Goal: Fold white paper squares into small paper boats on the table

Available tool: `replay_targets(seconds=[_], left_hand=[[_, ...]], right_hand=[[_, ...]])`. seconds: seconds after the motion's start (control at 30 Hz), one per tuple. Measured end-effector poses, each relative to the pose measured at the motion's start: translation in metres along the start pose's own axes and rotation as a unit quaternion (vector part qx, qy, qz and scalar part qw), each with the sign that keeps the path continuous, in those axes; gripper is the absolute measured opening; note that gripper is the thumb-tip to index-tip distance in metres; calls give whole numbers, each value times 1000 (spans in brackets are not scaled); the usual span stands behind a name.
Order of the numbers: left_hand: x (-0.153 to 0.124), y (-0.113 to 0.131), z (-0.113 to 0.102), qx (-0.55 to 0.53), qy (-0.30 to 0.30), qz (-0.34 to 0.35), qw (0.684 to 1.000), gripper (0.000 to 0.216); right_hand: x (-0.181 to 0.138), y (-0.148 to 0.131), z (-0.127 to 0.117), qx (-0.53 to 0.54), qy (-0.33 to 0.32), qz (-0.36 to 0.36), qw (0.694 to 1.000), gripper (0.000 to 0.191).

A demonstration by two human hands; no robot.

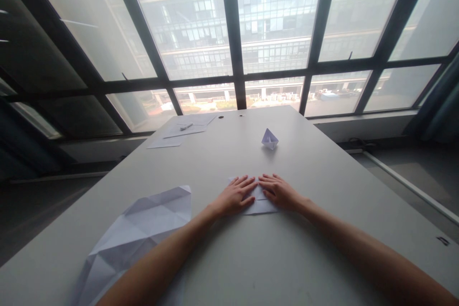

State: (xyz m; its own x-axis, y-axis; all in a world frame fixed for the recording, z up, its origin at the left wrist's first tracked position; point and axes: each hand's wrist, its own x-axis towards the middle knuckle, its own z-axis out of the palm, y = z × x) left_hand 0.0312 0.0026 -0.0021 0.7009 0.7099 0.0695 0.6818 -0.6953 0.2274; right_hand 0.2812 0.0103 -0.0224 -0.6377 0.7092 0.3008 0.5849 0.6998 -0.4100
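A small white folded sheet of paper (258,205) lies flat on the grey table (322,186) in front of me. My left hand (235,194) rests flat on its left part with fingers stretched out. My right hand (278,191) lies flat on its right part, fingers also stretched out. The fingertips of both hands nearly meet over the paper's middle. A finished white paper boat (270,139) stands farther back on the table, apart from both hands.
A large creased white sheet (139,234) lies at the near left under my left forearm. Flat papers (184,130) with a pen (186,126) sit at the far left corner. Big windows stand behind the table's far edge.
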Motion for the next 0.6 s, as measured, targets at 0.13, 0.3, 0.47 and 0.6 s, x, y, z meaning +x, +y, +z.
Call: replay_targets(seconds=[0.13,0.3,0.47,0.6], left_hand=[[1,-1,2,2,-2,-1,1000,61],[1,-1,2,2,-1,1,1000,61],[1,0,0,0,-2,-1,1000,60],[1,0,0,-5,-1,0,1000,60]], right_hand=[[0,0,-1,-3,-1,-2,1000,50],[0,0,-1,-5,-1,1,1000,50],[0,0,-1,-4,2,1,1000,50],[0,0,-1,0,3,-2,1000,49]])
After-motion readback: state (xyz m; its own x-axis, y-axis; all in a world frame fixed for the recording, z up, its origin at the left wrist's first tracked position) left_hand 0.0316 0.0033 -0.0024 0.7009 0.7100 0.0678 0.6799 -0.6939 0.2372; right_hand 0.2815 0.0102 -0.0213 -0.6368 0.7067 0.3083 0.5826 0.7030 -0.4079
